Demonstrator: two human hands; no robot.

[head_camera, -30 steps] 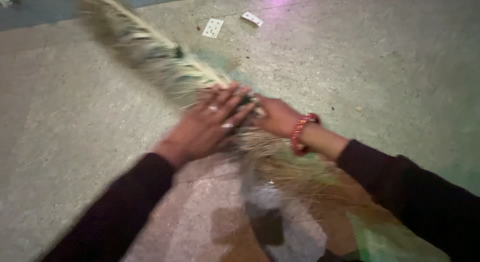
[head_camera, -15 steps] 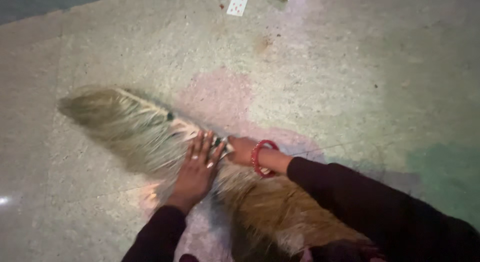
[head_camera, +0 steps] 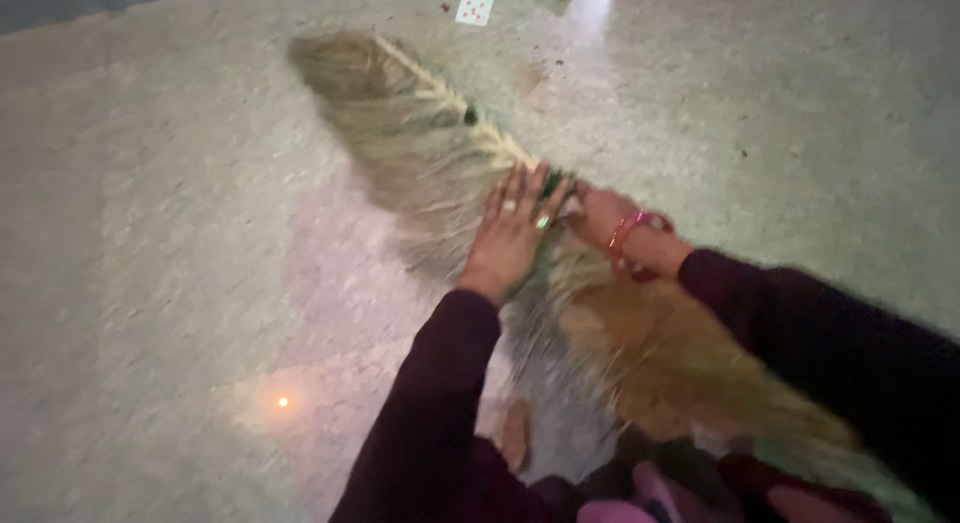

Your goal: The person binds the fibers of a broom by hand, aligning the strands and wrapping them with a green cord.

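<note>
A speckled grey stone floor (head_camera: 160, 243) carries a long, feathery, pale straw grass broom (head_camera: 420, 123), lying diagonally from far left to near right. The left hand (head_camera: 512, 233) presses flat on its middle, fingers spread. The right hand (head_camera: 606, 215), wearing a red bangle (head_camera: 632, 241), grips the stalks just beside it.
</note>
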